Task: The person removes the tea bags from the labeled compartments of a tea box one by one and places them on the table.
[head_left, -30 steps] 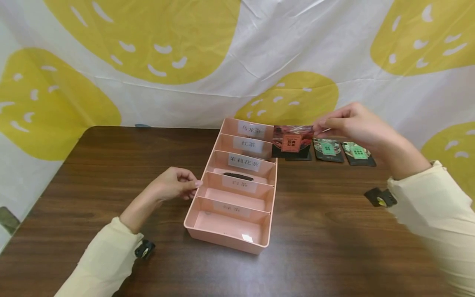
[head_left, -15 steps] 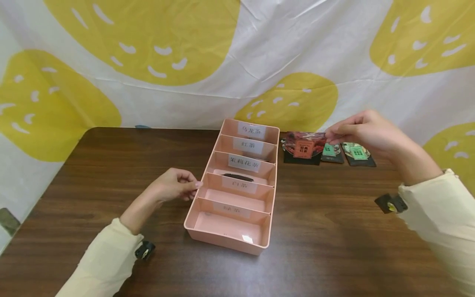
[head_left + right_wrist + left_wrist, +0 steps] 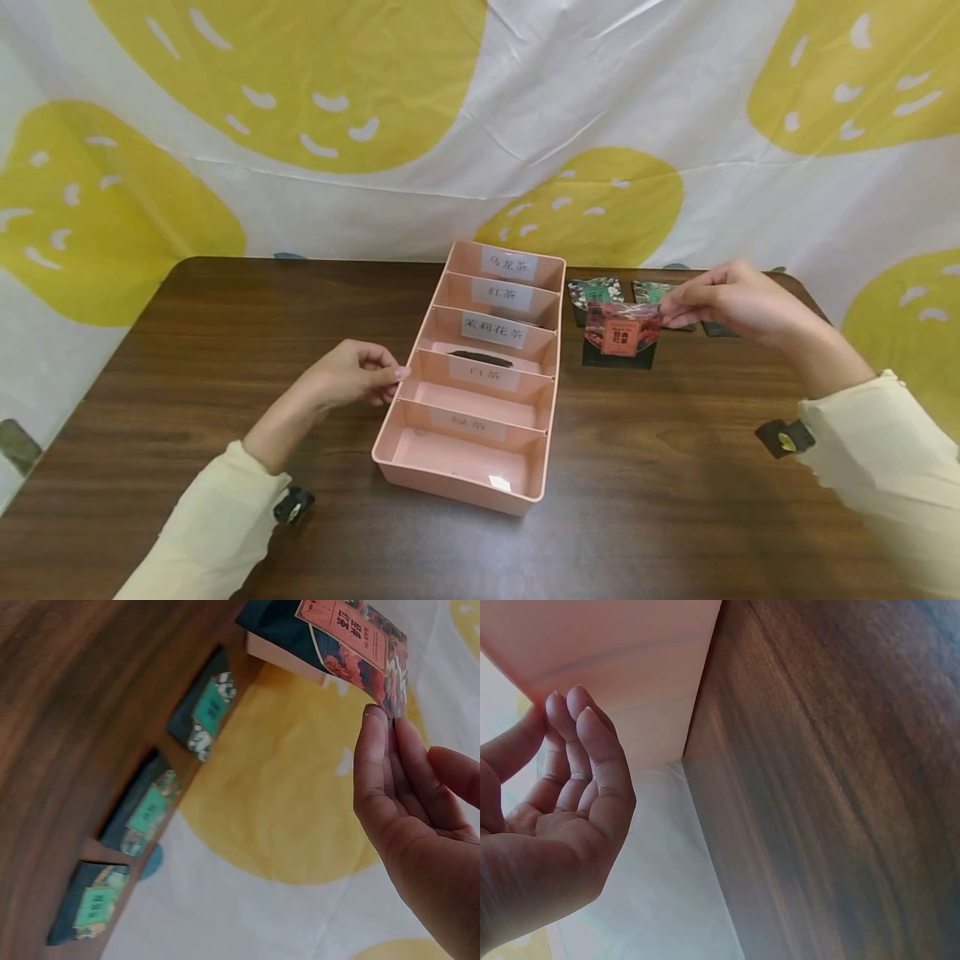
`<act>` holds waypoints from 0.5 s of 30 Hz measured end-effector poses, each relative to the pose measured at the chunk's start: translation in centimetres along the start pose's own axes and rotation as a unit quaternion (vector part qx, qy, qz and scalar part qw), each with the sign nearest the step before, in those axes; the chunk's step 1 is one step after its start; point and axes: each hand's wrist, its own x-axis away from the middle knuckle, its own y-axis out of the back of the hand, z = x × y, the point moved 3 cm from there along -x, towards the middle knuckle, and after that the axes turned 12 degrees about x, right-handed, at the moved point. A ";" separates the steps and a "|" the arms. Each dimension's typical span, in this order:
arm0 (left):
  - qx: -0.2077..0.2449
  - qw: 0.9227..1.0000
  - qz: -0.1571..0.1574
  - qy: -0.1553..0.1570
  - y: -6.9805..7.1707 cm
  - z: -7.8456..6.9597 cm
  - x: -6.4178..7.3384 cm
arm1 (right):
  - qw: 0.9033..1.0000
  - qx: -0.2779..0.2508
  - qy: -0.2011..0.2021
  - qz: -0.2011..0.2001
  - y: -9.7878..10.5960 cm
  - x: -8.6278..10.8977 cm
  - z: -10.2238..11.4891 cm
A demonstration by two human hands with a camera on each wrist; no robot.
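Can't pin the room down from my end, but I'm leaning home. I've got a dark wood-grain counter (image 3: 645, 483) right up by a creased white cloth (image 3: 570, 92) with big yellow blobs (image 3: 375, 67) printed on it, filling the background like a curtain or backdrop. The pink divided tray (image 3: 457, 487) and little tea packets (image 3: 621, 335) look like household stuff too. Could be a staged corner, though.

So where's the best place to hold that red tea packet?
Probably pinch the red tea packet by its top right corner in the head view, front and back, coming from the right, as the right grip does: it is thin, and this leaves most of its printed front uncovered.
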 end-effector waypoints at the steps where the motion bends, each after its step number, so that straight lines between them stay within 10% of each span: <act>1: 0.000 1.000 0.000 0.000 0.0 0.0 0.0 | 1.000 0.002 -0.005 0.003 -0.1 -0.1 -0.3; 15: -0.003 1.000 -0.001 -0.003 0.0 0.0 0.0 | 0.999 -0.034 -0.026 0.022 -1.3 -1.4 -4.2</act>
